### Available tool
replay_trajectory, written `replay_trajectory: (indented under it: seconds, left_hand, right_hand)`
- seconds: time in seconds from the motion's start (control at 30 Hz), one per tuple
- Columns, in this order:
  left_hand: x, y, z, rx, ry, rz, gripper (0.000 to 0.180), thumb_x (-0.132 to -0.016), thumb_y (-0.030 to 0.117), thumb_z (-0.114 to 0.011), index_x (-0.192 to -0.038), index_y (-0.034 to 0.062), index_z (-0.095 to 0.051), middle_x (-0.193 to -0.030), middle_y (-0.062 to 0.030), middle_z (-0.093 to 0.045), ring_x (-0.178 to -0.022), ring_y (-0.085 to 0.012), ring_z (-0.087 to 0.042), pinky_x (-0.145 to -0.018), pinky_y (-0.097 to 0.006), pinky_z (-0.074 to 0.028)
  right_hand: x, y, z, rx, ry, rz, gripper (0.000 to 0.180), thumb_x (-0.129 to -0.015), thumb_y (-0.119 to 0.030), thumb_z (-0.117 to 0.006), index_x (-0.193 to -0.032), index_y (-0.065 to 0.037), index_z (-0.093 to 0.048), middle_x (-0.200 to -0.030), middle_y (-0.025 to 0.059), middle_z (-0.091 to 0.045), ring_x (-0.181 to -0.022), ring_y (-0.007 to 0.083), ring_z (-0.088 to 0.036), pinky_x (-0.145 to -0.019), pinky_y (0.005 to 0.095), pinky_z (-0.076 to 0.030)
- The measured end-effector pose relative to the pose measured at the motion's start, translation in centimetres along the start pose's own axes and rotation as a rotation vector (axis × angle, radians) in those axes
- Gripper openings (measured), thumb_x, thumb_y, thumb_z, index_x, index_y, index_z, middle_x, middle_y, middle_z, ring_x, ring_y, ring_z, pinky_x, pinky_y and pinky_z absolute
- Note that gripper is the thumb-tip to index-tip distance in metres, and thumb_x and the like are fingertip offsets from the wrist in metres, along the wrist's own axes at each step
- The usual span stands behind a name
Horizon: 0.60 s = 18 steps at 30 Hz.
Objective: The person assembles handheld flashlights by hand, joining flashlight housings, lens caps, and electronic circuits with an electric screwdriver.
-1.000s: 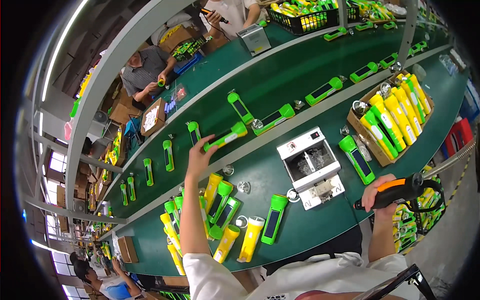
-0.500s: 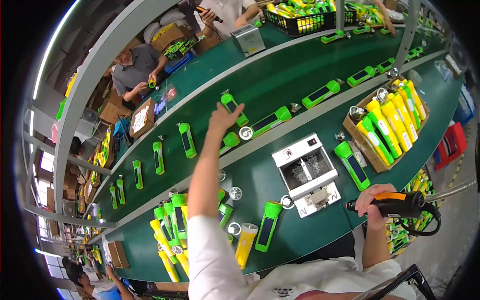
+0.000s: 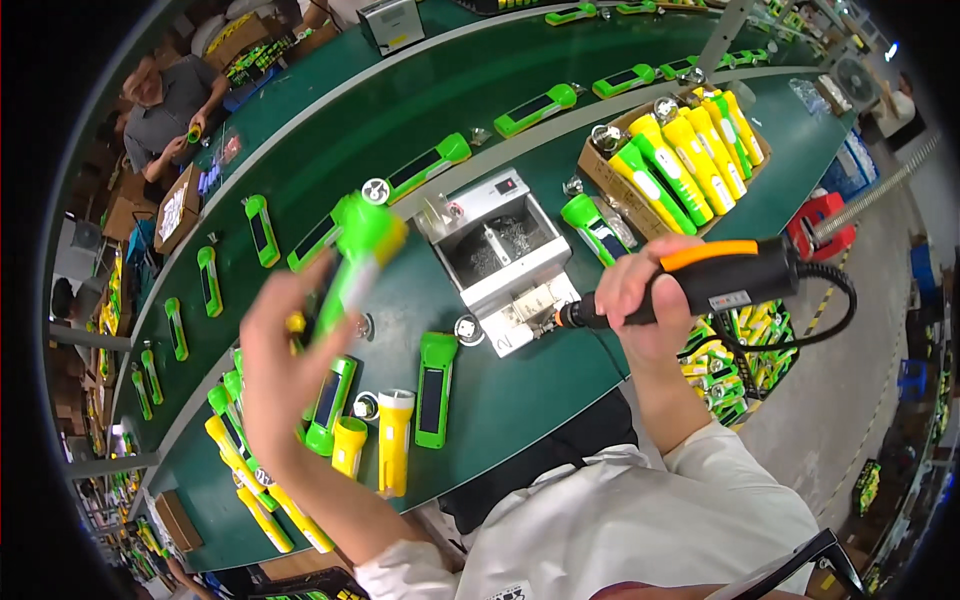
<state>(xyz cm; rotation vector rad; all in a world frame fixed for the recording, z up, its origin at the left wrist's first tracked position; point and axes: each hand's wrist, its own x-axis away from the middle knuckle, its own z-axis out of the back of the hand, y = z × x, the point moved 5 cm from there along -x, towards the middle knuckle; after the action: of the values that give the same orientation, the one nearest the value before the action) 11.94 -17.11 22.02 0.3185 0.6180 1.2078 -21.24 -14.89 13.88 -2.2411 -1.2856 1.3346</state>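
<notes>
My left hand (image 3: 290, 350) is closed around a green flashlight (image 3: 360, 250), raised above the near side of the bench and smeared by motion. In my right hand (image 3: 645, 300) lies a black and orange electric screwdriver (image 3: 720, 280), fingers wrapped round its body. The screwdriver's tip reaches the front ledge of a white screw feeder (image 3: 500, 250), whose tray holds many small screws. Just left of the feeder's front lies a green flashlight with a dark panel (image 3: 433, 390). Beside it stands a yellow flashlight body (image 3: 395, 440).
A green conveyor belt (image 3: 290, 180) carries a row of green flashlights beyond the bench. Right of the feeder, a cardboard box (image 3: 600, 165) is packed with yellow and green flashlights. More flashlights (image 3: 265, 510) are heaped at the left. Across the belt sits a person (image 3: 170, 110).
My left hand has come back from the belt with a green flashlight in it. The screwdriver in my right hand has moved left to the screw feeder. The view has shifted.
</notes>
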Motion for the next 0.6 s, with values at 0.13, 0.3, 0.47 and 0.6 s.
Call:
replay_trajectory:
  seconds: [0.13, 0.3, 0.47, 0.6]
  left_hand:
    - [10.4, 4.0, -4.8, 0.085, -0.236, -0.002, 0.061, -0.074, 0.018, -0.086, -0.13, 0.0062, -0.066, -0.111, -0.0132, -0.068, -0.091, -0.0305, -0.07, -0.079, -0.04, -0.058]
    - [15.9, 4.8, -12.3, -0.003, -0.258, -0.001, 0.054, -0.075, 0.018, -0.085, -0.126, 0.0082, -0.069, -0.107, -0.0097, -0.068, -0.087, -0.0289, -0.069, -0.073, -0.038, -0.058]
    - [16.6, 4.9, -16.2, -0.195, -0.091, -0.086, 0.056, -0.076, 0.016, -0.083, -0.129, 0.01, -0.066, -0.108, -0.0039, -0.065, -0.086, -0.0234, -0.064, -0.067, -0.038, -0.055]
    - [16.6, 4.4, -17.1, -0.195, -0.056, -0.042, 0.057, -0.076, 0.013, -0.083, -0.129, 0.0087, -0.065, -0.111, -0.0058, -0.065, -0.09, -0.0259, -0.063, -0.073, -0.039, -0.054]
  right_hand:
    - [0.6, 1.4, -0.5, 0.052, -0.035, -0.009, 0.033, -0.099, -0.014, -0.06, -0.123, 0.002, -0.044, -0.066, 0.0078, -0.054, -0.051, 0.0163, -0.052, -0.054, 0.0333, -0.051]
    - [1.2, 1.6, -1.1, 0.069, -0.117, -0.011, 0.031, -0.098, -0.011, -0.057, -0.122, 0.003, -0.044, -0.065, 0.0079, -0.053, -0.051, 0.0165, -0.053, -0.053, 0.0335, -0.051]
    - [1.4, 1.8, -2.8, 0.13, -0.192, -0.004, 0.028, -0.093, 0.001, -0.061, -0.118, 0.003, -0.049, -0.069, 0.006, -0.055, -0.055, 0.0127, -0.055, -0.053, 0.0285, -0.049]
    - [1.1, 2.8, -3.9, 0.388, -0.219, -0.106, 0.028, -0.087, 0.004, -0.068, -0.111, 0.001, -0.055, -0.073, 0.0037, -0.058, -0.056, 0.0089, -0.055, -0.051, 0.0251, -0.046]
